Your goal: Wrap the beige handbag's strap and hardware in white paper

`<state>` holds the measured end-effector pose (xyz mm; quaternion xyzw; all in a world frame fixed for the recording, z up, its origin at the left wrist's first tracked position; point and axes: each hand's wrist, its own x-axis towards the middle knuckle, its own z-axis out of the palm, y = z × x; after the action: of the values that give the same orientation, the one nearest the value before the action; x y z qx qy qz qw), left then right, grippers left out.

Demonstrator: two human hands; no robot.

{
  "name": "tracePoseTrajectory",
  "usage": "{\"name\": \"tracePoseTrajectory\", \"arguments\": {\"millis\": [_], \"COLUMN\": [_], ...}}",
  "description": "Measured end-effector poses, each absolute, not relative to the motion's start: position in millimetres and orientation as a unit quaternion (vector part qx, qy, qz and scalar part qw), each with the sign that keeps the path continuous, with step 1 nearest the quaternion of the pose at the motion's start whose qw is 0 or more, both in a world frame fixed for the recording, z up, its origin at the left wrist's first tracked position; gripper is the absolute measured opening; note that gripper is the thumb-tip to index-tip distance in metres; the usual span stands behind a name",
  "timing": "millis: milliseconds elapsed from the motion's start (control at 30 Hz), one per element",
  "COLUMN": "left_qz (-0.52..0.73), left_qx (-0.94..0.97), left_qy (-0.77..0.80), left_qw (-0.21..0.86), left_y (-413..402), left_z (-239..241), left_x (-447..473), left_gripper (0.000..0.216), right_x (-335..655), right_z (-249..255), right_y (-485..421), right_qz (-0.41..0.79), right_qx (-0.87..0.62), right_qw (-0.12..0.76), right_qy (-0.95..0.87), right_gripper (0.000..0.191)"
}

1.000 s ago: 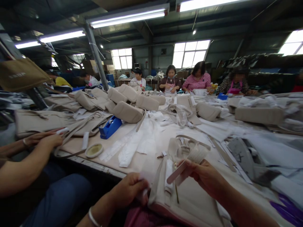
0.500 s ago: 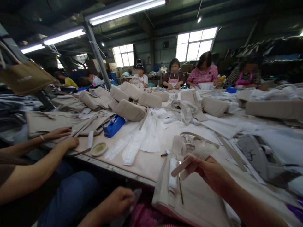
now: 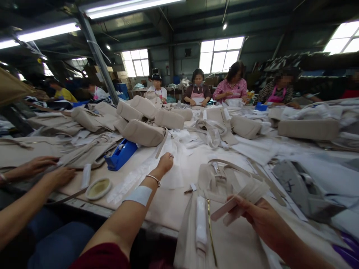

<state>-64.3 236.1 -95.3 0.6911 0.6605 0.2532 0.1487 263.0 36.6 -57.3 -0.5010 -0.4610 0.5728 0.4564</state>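
My left hand [image 3: 165, 163] is stretched out over the table, fingers curled on a sheet from the pile of white translucent wrappers [image 3: 168, 168]. A white band and a thin bracelet sit on that forearm. My right hand [image 3: 254, 213] is closed on a beige strap end [image 3: 224, 210] wrapped partly in white foam, held above a flat beige bag panel [image 3: 230, 243]. On the panel lie a white foam-wrapped piece [image 3: 201, 220] and a thin gold zipper line. A coiled beige strap with a metal ring [image 3: 217, 172] lies just beyond.
A co-worker's two hands [image 3: 47, 170] rest on straps at the left. Near them stand a blue tape dispenser [image 3: 120, 154] and a round tin [image 3: 98, 188]. Finished beige bags [image 3: 143, 131] are heaped mid-table. Several people sit at the far side.
My left hand rose from my lap, where it held a clear wrapper, and reached forward onto the white wrapper pile. My right hand stayed closed on the strap, a bit lower.
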Motion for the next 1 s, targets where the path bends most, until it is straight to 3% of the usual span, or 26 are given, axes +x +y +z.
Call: {"name": "tracePoseTrajectory", "arguments": {"millis": [67, 167, 233, 467, 600, 767, 1000], "left_qz": [0.194, 0.08, 0.011, -0.059, 0.034, 0.275, 0.488], "left_qx": [0.729, 0.791, 0.813, 0.837, 0.832, 0.79, 0.609], "left_qy": [0.639, 0.581, 0.555, 0.516, 0.522, 0.493, 0.496], "left_qw": [0.154, 0.172, 0.173, 0.172, 0.186, 0.237, 0.381], "left_y": [244, 251, 255, 263, 256, 234, 200], "left_z": [-96, -98, -100, -105, -100, -74, -50], "left_x": [-51, -31, -20, -11, -7, -6, -52], "left_gripper": [0.028, 0.055, 0.06, 0.017, 0.009, 0.012, 0.048], "right_x": [261, 258, 257, 255, 256, 256, 248], "right_z": [-59, -61, -63, -72, -69, -58, -55], "right_y": [40, 45, 48, 52, 48, 40, 29], "right_qz": [0.57, 0.576, 0.575, 0.579, 0.574, 0.559, 0.578], "right_qx": [-0.499, -0.484, -0.478, -0.484, -0.472, -0.465, -0.444], "right_qw": [0.452, 0.439, 0.444, 0.454, 0.462, 0.488, 0.479], "right_qy": [-0.47, -0.491, -0.495, -0.474, -0.484, -0.482, -0.49], "right_gripper": [0.049, 0.049, 0.048, 0.05, 0.047, 0.046, 0.046]}}
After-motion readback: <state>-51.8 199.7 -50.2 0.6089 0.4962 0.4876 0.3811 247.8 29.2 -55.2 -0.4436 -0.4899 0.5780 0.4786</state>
